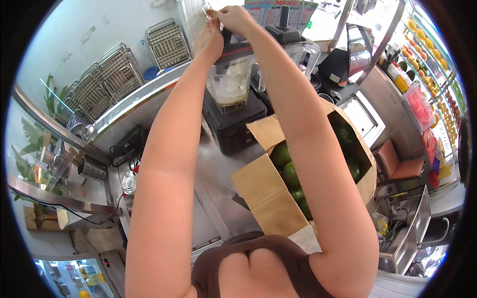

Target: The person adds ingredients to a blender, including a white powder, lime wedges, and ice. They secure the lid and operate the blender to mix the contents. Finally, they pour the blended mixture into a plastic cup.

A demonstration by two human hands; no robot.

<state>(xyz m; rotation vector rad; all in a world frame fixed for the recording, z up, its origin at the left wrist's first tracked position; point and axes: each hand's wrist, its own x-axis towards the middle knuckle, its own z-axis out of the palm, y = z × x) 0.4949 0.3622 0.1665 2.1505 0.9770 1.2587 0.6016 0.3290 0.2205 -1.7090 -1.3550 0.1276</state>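
Note:
Both my arms reach up and away over a blender jug (229, 80), which stands on its black base (238, 123) and holds some pale, wet contents. My left hand (209, 41) and my right hand (233, 19) meet above and behind the jug's lid. Their fingers close on a small, shiny, pale item (207, 9), too small to identify. Right of the base, an open cardboard box (274, 195) holds several green avocados (290, 174), partly hidden by my right forearm. A second blender (285, 35) with a black lid stands behind my right wrist.
A steel counter (214, 164) lies under the blender and box. Folded chairs (169, 41) lean by the left wall. A perforated steel holder (93, 169) and a can (129, 182) stand left. A brown chair (398, 164), a steel sink (406, 238) and fruit shelves (428, 48) are at right.

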